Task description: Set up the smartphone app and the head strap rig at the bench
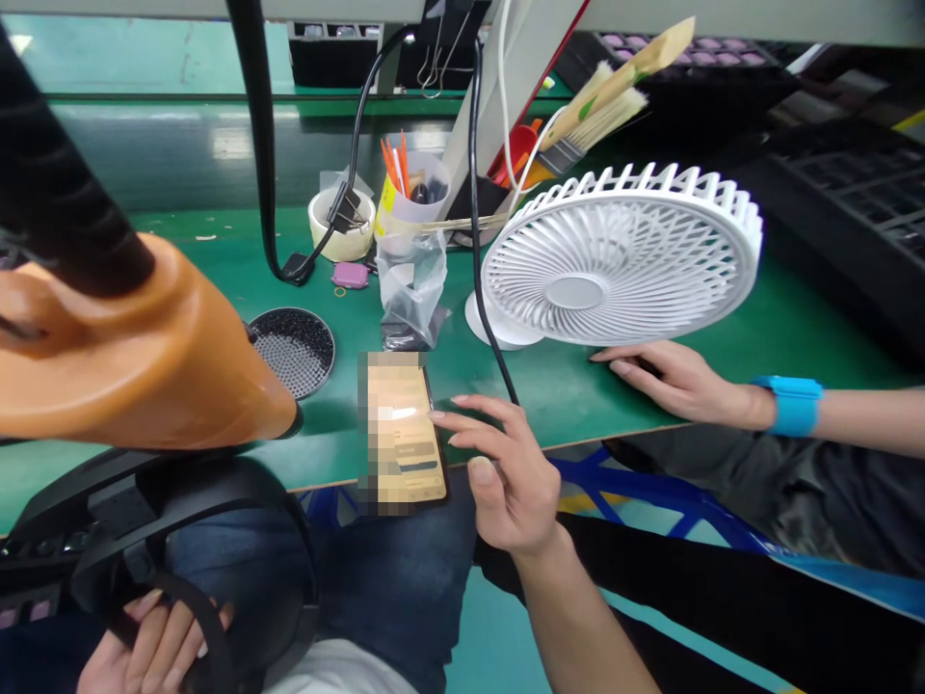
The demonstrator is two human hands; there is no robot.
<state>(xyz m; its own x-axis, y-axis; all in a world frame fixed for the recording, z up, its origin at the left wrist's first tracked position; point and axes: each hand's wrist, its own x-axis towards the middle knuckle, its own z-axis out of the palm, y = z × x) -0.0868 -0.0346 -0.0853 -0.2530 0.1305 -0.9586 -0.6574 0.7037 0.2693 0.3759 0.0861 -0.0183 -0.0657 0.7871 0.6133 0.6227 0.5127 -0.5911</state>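
Observation:
My right hand [506, 472] hovers at the green table's front edge [578, 405] with its fingers spread, and a fingertip touches the lit screen of a phone [401, 434] lying there. My left hand [148, 651] rests on my lap at the bottom left, its fingers curled round a black curved band [209, 627] that belongs to a black frame-like device. A black cable [481, 270] runs down past the phone to my right hand.
A white fan [621, 255] lies tilted on the table, and a co-worker's hand [672, 381] with a blue wristband rests flat beside it. Behind stand a round black mesh dish [295, 349], a plastic bag [411, 289], a cup of pens [411, 198], a tape roll [339, 226] and brushes [607, 106]. A big orange housing [137, 357] fills the left.

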